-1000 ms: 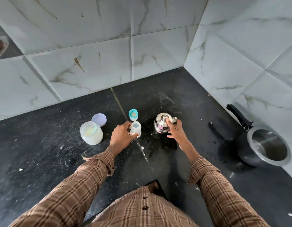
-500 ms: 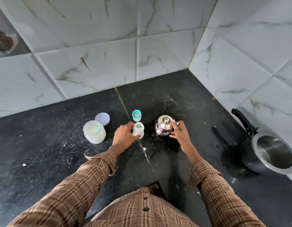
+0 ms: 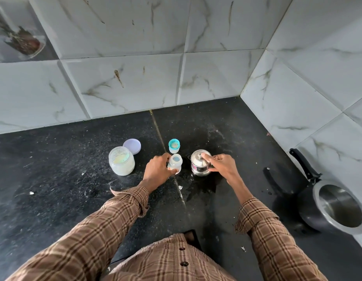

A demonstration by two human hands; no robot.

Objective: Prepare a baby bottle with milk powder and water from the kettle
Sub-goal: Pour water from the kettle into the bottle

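Bottle (image 3: 175, 163) gripped by left hand (image 3: 158, 171), right hand (image 3: 222, 166) clasping kettle (image 3: 200, 163) (powder jar (image 3: 121, 161) beside).

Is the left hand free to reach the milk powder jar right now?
Probably not: the left hand is closed round the baby bottle. The open jar stands unobstructed just to its left.

A person's left hand (image 3: 158, 170) grips an open baby bottle (image 3: 175, 163) upright on the dark desk (image 3: 54, 195), while the right hand (image 3: 222, 166) holds a small steel kettle (image 3: 200, 163) just right of it; a powder jar (image 3: 121, 160) stands left of the left hand.
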